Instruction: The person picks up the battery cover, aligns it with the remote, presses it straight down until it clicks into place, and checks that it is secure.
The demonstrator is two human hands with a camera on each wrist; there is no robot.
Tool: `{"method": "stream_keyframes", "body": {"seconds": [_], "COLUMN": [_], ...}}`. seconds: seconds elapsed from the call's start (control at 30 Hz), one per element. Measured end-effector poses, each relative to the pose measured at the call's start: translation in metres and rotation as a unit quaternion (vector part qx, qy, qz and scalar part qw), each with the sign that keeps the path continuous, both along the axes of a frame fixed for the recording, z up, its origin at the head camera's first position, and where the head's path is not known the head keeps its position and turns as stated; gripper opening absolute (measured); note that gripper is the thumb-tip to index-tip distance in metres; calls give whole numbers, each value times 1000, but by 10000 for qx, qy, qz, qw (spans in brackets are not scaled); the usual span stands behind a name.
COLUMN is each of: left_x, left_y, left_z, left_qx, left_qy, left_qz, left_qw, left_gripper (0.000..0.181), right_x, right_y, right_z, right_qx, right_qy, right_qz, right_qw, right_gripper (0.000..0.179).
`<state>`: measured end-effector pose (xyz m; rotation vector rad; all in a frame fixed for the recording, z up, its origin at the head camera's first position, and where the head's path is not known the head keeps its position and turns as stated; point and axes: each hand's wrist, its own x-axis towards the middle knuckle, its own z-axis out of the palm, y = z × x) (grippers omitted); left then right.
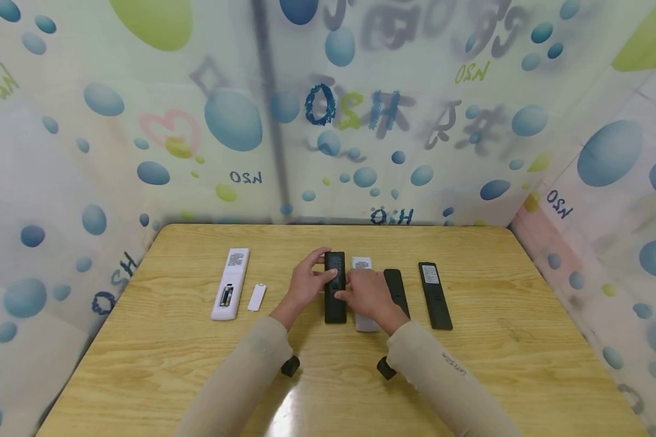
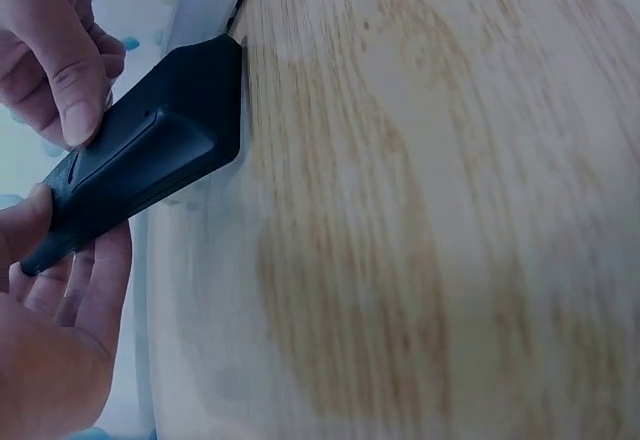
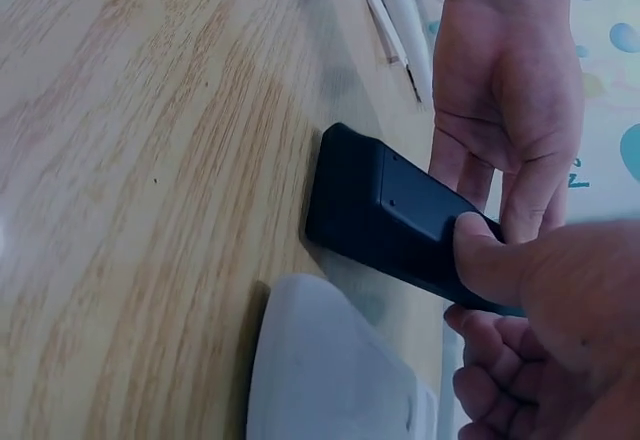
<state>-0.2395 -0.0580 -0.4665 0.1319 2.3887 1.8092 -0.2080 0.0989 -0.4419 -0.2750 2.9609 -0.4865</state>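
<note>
A black remote control (image 1: pixel 336 311) lies back side up between both hands, close over the table. My left hand (image 1: pixel 306 282) grips its far part, thumb on the back and fingers along the left edge. My right hand (image 1: pixel 370 292) holds its right side, with the thumb (image 3: pixel 480 250) on the back by the battery cover seam and the other fingers curled at the edge. In the left wrist view the near end of the remote (image 2: pixel 165 135) tilts, its cover seated. Partly under my right hand lies a white remote control (image 1: pixel 367 323).
To the left lie a white remote (image 1: pixel 237 261) with its battery compartment uncovered, batteries showing, and a loose white battery cover (image 1: pixel 257 297). On the right are a black remote (image 1: pixel 396 284), partly hidden by my right wrist, and another labelled black remote (image 1: pixel 437 300). A patterned curtain (image 1: pixel 208 200) borders the wooden table (image 1: pixel 153 352).
</note>
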Motion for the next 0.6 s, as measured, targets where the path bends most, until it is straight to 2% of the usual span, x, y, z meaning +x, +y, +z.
{"method": "stream_keyframes", "body": {"seconds": [0.2,0.3,0.43,0.6], "left_x": [1,2,2,1], "left_y": [-1,-2,-3,0], "left_z": [3,3,-1,-7], "left_qx": [7,-10,-108,-315], "left_qy": [-247,-323,-339,-305], "left_qz": [84,121,131,130], "left_qw": [9997,9994,9993,9990], "left_gripper": [56,57,57,57], "right_x": [6,7,7,9], "right_y": [7,13,21,28], "right_z": [10,14,15,16], "right_qx": [-42,112,304,246], "right_qy": [-87,-44,22,-46], "right_qz": [61,42,14,-83], "right_qw": [9999,9999,9995,9997], "right_gripper": [41,40,39,38]}}
